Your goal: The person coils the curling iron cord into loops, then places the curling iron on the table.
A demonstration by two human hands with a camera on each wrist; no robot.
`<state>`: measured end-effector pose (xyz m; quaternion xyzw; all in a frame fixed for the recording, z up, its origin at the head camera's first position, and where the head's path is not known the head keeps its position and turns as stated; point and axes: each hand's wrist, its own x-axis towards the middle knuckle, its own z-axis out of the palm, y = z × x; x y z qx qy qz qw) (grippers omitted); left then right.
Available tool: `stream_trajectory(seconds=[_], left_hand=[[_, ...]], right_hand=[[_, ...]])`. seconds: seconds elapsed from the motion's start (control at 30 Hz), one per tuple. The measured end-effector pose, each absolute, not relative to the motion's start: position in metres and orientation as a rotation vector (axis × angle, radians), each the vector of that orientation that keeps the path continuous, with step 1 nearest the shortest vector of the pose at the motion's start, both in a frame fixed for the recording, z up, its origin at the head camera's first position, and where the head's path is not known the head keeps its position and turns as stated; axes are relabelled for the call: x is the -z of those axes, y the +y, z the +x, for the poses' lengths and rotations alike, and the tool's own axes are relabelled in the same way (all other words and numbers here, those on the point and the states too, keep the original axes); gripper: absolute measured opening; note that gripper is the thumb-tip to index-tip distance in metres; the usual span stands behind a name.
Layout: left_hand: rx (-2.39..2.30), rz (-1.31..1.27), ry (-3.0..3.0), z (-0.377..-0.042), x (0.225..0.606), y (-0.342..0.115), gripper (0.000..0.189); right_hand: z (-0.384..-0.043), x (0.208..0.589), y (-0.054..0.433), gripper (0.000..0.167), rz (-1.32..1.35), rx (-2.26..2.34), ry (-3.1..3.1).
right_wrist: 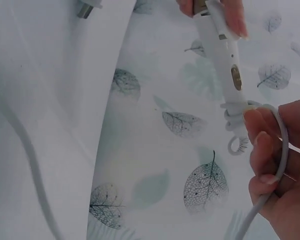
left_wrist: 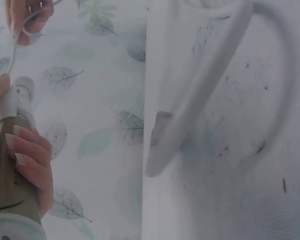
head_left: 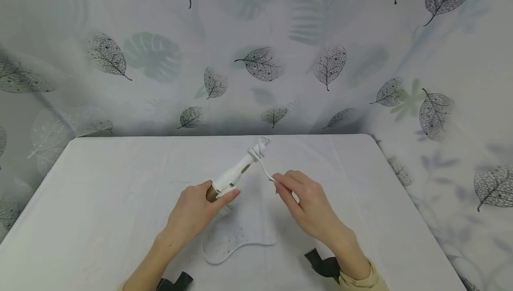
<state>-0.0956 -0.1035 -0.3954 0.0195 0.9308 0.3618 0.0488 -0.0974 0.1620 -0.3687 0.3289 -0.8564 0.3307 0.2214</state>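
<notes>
A white and gold curling iron (head_left: 232,173) is held at a slant above the table, its handle end pointing away and to the right. My left hand (head_left: 196,206) grips it around the gold barrel (left_wrist: 12,165). White cord is wound in several turns (right_wrist: 235,117) about the handle's far end. Between thumb and fingertips, my right hand (head_left: 308,202) pinches the cord (head_left: 264,170), a short stretch out from those turns. In the right wrist view the cord runs across the fingers. A golden button panel (right_wrist: 236,77) shows on the handle.
The cord's loose part (head_left: 224,262) curves over the white table (head_left: 120,184) between the forearms. A plug (right_wrist: 90,4) appears at the top of the right wrist view. Leaf-patterned sheeting (head_left: 260,95) stands behind the table. Black wrist mounts (head_left: 324,264) sit on the forearms.
</notes>
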Motion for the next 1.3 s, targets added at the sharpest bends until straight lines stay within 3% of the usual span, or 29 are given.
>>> stream_trajectory(seconds=[0.8, 1.3], left_hand=[[-1.323, 0.222, 2.560, -0.085, 0.384, -0.099, 0.047], [-1.355, 0.350, 2.405, -0.087, 0.384, -0.099, 0.042]], right_hand=[[-0.103, 0.377, 0.160, 0.010, 0.855, -0.915, -2.501], [-0.112, 0.386, 0.166, 0.003, 0.731, -0.872, -2.529]])
